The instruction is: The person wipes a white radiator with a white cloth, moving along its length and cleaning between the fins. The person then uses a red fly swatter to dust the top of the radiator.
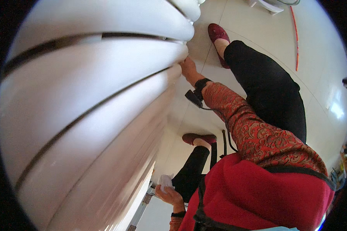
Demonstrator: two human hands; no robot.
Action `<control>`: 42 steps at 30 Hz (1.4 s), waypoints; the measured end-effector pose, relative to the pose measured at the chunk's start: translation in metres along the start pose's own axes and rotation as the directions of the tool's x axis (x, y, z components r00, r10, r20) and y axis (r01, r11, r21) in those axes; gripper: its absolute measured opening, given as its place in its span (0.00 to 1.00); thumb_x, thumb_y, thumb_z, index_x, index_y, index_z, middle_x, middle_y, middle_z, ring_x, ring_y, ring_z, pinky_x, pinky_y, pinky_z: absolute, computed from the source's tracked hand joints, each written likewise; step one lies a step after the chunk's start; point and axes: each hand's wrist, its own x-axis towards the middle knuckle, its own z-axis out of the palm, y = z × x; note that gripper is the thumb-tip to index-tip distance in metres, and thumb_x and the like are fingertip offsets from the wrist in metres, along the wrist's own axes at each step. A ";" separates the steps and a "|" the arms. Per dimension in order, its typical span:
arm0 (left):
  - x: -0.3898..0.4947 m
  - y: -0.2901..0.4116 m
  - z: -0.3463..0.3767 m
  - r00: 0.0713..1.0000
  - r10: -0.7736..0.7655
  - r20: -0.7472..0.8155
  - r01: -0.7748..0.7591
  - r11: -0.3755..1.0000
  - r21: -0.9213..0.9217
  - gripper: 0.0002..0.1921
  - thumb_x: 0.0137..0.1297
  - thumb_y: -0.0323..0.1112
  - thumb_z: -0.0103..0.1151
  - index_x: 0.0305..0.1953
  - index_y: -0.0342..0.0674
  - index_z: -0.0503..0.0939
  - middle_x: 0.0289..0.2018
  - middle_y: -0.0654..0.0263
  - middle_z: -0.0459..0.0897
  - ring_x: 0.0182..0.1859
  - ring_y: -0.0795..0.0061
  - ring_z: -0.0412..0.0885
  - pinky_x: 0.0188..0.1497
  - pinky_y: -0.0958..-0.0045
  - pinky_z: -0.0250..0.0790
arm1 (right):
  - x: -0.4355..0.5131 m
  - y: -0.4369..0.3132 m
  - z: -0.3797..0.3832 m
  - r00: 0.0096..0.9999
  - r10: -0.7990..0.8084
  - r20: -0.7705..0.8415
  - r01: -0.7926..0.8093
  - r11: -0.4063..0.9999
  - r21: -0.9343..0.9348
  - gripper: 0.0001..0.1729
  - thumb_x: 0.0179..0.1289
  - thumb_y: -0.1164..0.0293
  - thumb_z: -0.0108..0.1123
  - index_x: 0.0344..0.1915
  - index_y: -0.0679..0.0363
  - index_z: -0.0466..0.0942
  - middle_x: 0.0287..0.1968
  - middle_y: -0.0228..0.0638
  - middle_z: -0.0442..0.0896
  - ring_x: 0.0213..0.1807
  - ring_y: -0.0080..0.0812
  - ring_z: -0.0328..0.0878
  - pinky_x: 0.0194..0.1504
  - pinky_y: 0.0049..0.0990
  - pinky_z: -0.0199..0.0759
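Observation:
My right hand [189,69] reaches to the edge of a stack of glossy white panels [127,62], which look like drawer fronts with dark gaps between them. Its fingers meet the panel edge near one gap, and the fingertips are partly hidden there. Lower in the view, my left hand [169,195] holds a crumpled white cloth or tissue [165,182]. That hand is beside my bent leg, close to the lower end of the panels. A small black device [194,98] is strapped to my right wrist, with a cable running along the sleeve.
Pale floor tiles [266,31] lie under my dark red shoes [219,33]. A thin orange-red strip [296,40] is on the floor at the upper right. Thin dark legs, perhaps of a stool [224,143], stand by my knee. A white object [267,6] is at the top edge.

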 end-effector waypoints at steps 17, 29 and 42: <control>-0.031 0.013 -0.009 0.998 -0.026 -0.059 0.023 0.998 -0.059 0.17 0.65 0.36 0.43 0.47 0.28 0.69 0.45 0.47 0.71 0.50 0.48 0.69 0.57 0.54 0.59 | -0.174 0.054 0.118 0.475 -0.240 0.846 0.510 0.859 -0.043 0.19 0.54 0.57 0.64 0.39 0.61 0.79 0.35 0.42 0.84 0.36 0.47 0.79 0.39 0.40 0.73; -0.026 0.022 -0.012 0.993 0.021 -0.116 -0.028 0.998 -0.054 0.16 0.61 0.31 0.46 0.47 0.27 0.69 0.45 0.44 0.71 0.50 0.45 0.69 0.57 0.52 0.60 | -0.015 0.026 -0.007 0.986 -0.102 0.135 0.133 0.962 -0.239 0.09 0.54 0.69 0.62 0.35 0.57 0.83 0.39 0.42 0.84 0.43 0.41 0.81 0.44 0.37 0.76; -0.025 0.025 -0.013 0.984 0.056 -0.172 -0.081 0.986 -0.143 0.13 0.60 0.31 0.50 0.46 0.32 0.70 0.47 0.47 0.73 0.51 0.44 0.71 0.53 0.54 0.66 | -0.142 -0.093 -0.096 -0.095 -0.225 0.970 0.676 0.700 0.228 0.17 0.44 0.85 0.66 0.36 0.66 0.73 0.37 0.39 0.78 0.44 0.39 0.78 0.41 0.36 0.77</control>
